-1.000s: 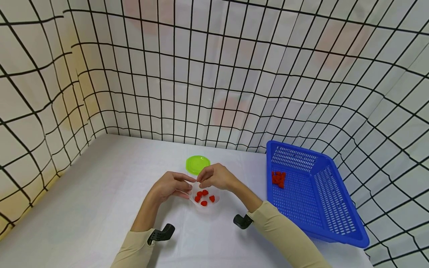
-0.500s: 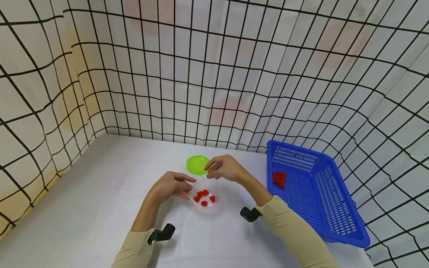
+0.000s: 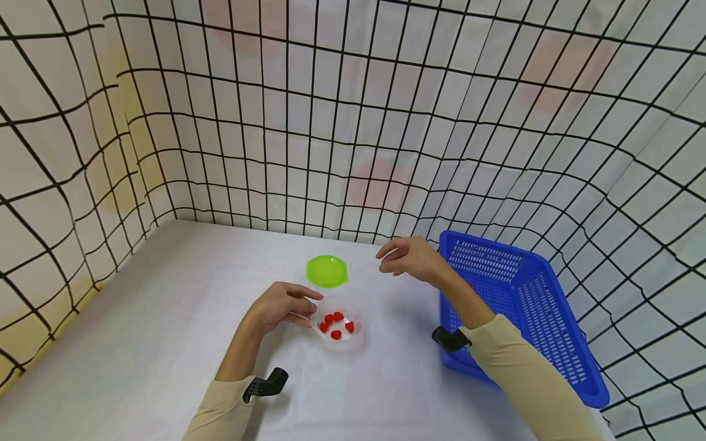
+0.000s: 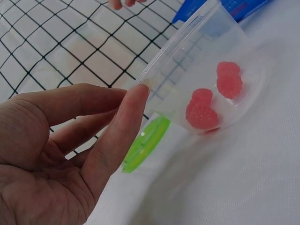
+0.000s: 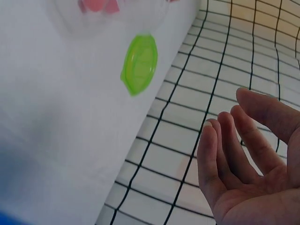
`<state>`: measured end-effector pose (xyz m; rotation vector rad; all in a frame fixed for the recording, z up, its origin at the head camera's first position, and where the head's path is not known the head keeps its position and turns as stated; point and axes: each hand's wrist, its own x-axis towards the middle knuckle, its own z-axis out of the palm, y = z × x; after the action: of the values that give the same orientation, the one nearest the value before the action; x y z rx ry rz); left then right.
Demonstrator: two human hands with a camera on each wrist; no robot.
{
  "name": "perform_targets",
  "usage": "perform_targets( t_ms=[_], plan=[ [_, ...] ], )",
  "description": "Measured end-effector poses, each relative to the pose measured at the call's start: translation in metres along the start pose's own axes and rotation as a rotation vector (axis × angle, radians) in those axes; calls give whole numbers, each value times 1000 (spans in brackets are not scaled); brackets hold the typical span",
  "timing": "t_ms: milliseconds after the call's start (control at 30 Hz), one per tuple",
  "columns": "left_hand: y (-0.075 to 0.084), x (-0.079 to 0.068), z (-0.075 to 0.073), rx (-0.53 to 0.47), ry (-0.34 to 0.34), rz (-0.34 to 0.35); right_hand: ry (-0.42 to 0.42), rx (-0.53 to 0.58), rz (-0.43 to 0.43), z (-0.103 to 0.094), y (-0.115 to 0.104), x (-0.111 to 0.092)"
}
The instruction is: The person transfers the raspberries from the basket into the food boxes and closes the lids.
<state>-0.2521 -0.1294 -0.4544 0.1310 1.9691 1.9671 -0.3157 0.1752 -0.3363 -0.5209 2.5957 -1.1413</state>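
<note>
A clear plastic tub (image 3: 355,340) stands on the white table with several small red, bumpy, berry-like pieces (image 4: 202,112) on its bottom. My left hand (image 3: 282,308) pinches the tub's rim at its left side, thumb and fingertips meeting there in the left wrist view. My right hand (image 3: 410,260) is in the air between the green lid (image 3: 327,272) and the blue basket (image 3: 499,378). Its fingers are loosely bent, and the right wrist view shows the palm (image 5: 262,206) with nothing in it. The bright green lid lies flat behind the tub.
The deep blue basket stands at the right of the table (image 3: 165,318); my right forearm covers part of it. Only a sliver of red shows inside, beside the arm. A black wire grid (image 3: 309,153) in front of white cloth closes off the back and sides.
My right hand has moved from over the tub, past the lid, rightward to near the basket, uncovering the lid. My left hand and the tub have stayed in place.
</note>
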Motion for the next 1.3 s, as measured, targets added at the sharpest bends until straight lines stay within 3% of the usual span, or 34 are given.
perform_targets(
  t_ms=[600, 933, 1300],
  plan=[
    [2, 0, 1, 4, 15, -12, 115, -82, 133, -64, 46, -41],
    [1, -1, 1, 11, 24, -11, 142, -139, 155, -80, 85, -56],
    [0, 0, 1, 9, 23, -13, 84, -142, 232, -89, 133, -64]
  ],
)
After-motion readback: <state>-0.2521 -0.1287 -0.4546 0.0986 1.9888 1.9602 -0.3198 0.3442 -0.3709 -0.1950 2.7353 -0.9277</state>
